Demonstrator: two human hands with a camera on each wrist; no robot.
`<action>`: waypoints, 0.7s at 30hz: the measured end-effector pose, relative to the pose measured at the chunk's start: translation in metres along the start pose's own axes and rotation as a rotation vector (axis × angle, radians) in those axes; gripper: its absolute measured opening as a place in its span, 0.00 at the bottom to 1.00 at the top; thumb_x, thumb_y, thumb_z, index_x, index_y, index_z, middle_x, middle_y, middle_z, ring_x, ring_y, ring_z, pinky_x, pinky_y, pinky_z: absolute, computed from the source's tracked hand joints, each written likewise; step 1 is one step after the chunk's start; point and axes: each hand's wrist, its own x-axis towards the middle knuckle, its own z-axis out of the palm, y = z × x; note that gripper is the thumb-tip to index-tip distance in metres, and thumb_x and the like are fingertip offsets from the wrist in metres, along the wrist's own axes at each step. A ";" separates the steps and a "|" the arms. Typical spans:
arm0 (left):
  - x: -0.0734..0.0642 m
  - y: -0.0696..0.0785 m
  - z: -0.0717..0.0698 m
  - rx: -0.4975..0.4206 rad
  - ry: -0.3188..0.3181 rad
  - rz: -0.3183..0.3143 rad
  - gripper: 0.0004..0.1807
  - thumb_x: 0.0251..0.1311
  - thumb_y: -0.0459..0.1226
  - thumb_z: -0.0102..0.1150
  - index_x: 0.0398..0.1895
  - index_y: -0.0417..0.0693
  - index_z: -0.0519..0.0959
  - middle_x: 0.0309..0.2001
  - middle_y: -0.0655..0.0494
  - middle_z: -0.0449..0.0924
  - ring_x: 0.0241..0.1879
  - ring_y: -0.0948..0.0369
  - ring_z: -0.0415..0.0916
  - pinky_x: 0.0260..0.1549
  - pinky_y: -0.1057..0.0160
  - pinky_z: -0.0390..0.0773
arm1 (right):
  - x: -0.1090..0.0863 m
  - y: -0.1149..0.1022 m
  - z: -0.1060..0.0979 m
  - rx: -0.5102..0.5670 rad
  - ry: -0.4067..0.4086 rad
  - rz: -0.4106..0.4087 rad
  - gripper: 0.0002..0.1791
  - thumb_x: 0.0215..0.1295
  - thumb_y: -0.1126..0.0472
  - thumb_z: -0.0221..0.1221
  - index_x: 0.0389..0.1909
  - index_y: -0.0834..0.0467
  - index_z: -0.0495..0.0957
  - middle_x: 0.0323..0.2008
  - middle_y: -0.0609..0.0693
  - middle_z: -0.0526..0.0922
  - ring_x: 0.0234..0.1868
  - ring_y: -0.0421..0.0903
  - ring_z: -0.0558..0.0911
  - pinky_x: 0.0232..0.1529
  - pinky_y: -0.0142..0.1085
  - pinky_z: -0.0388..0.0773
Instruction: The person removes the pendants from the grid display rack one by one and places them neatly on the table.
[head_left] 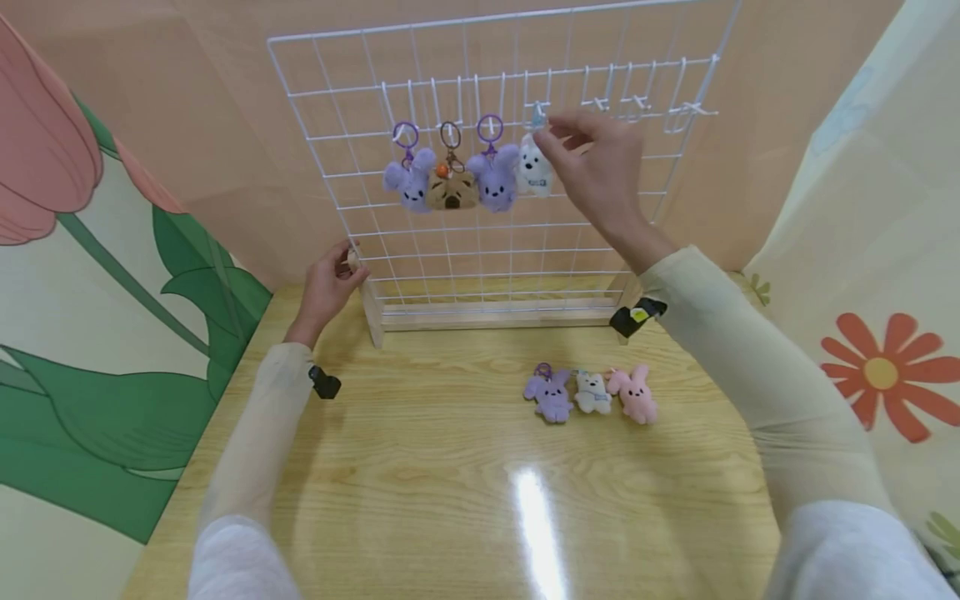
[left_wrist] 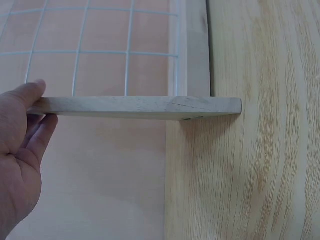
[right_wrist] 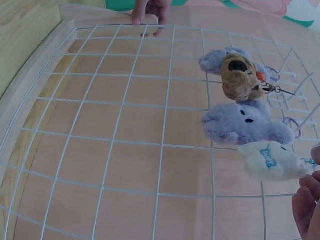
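Observation:
My left hand (head_left: 330, 283) pinches the top of the wooden side support (left_wrist: 135, 105) at the rack's left end, thumb on one face and fingers on the other. Up at the hooks, my right hand (head_left: 603, 162) holds a white plush keychain (head_left: 534, 171) by its light blue ring end, right at a hook. The white plush hangs upright against the white wire grid rack (head_left: 480, 237). Left of it hang a purple plush keychain (head_left: 497, 179), a brown plush keychain (head_left: 452, 190) and another purple plush keychain (head_left: 410, 182). In the right wrist view only the fingertips (right_wrist: 306, 200) show.
On the wooden table (head_left: 405, 467), in front of the rack, lie a purple plush (head_left: 552, 396), a white plush (head_left: 593, 393) and a pink plush (head_left: 636, 396). Several white hooks (head_left: 637, 102) carry nothing, to the right of my right hand. Patterned cloths (head_left: 877, 250) flank the table.

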 end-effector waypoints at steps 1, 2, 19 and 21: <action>0.000 0.000 0.000 0.000 0.000 0.000 0.30 0.61 0.36 0.62 0.67 0.46 0.67 0.55 0.40 0.75 0.52 0.52 0.77 0.46 0.66 0.82 | 0.001 0.000 0.001 0.003 0.001 0.002 0.17 0.59 0.48 0.65 0.43 0.54 0.85 0.39 0.48 0.87 0.32 0.36 0.80 0.34 0.23 0.80; 0.000 0.000 0.000 0.000 0.000 0.001 0.31 0.61 0.36 0.62 0.67 0.45 0.67 0.55 0.40 0.75 0.52 0.51 0.77 0.46 0.66 0.82 | 0.001 0.000 0.003 0.008 0.003 0.004 0.16 0.59 0.48 0.65 0.43 0.53 0.85 0.39 0.48 0.87 0.31 0.37 0.80 0.34 0.23 0.80; 0.000 0.001 -0.001 0.000 -0.005 -0.010 0.31 0.61 0.37 0.62 0.68 0.47 0.67 0.56 0.41 0.75 0.54 0.51 0.76 0.48 0.65 0.81 | 0.005 -0.006 0.009 -0.069 -0.001 0.067 0.16 0.65 0.48 0.59 0.42 0.55 0.86 0.36 0.50 0.86 0.30 0.37 0.77 0.29 0.23 0.76; 0.000 0.001 -0.001 -0.005 -0.005 -0.007 0.31 0.61 0.37 0.62 0.68 0.47 0.67 0.56 0.41 0.75 0.54 0.51 0.76 0.48 0.65 0.81 | 0.005 -0.006 0.009 -0.065 0.005 0.066 0.16 0.66 0.48 0.58 0.41 0.55 0.86 0.36 0.50 0.86 0.30 0.37 0.78 0.29 0.22 0.76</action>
